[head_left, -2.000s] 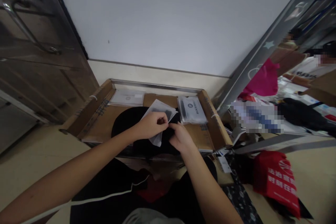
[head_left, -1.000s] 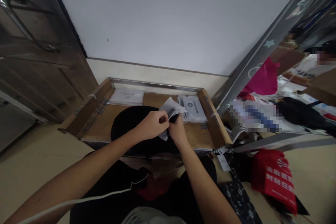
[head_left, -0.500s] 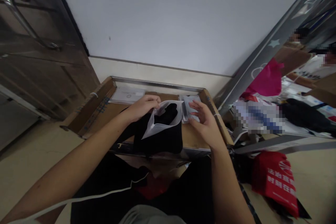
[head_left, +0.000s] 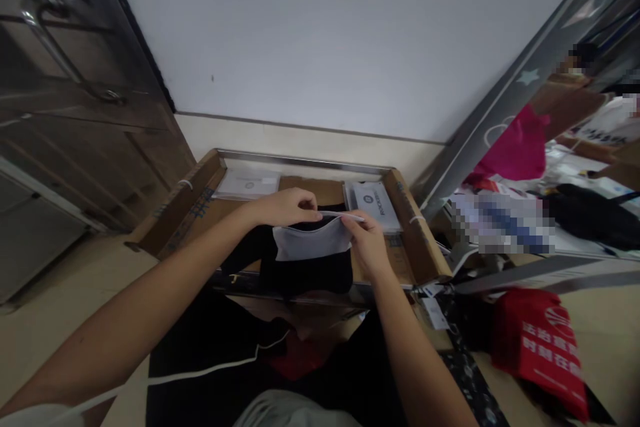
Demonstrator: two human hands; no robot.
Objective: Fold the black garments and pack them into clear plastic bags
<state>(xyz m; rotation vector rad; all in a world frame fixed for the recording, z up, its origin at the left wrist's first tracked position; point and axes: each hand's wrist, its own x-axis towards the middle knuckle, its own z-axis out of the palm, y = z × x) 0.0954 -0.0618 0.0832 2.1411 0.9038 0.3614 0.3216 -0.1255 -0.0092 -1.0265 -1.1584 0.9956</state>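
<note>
My left hand (head_left: 287,205) pinches the left top edge of a small white plastic bag (head_left: 310,241). My right hand (head_left: 367,243) pinches the bag's right top edge, so the mouth is held stretched between both hands. A black folded garment (head_left: 305,273) hangs below and behind the bag; how much of it sits inside the bag I cannot tell. Both hands are over a flattened cardboard tray (head_left: 410,240) on the floor against the wall.
A stack of white printed bags (head_left: 376,203) lies at the tray's back right, another flat white bag (head_left: 247,183) at back left. A red printed bag (head_left: 543,347) lies on the floor at right. A metal door (head_left: 75,80) stands left; a mirror (head_left: 550,147) leans right.
The bag's mouth was held wide open with the black cloth showing inside; now both hands pull its top edge flat and straight. My right hand came back from the stack to the bag.
</note>
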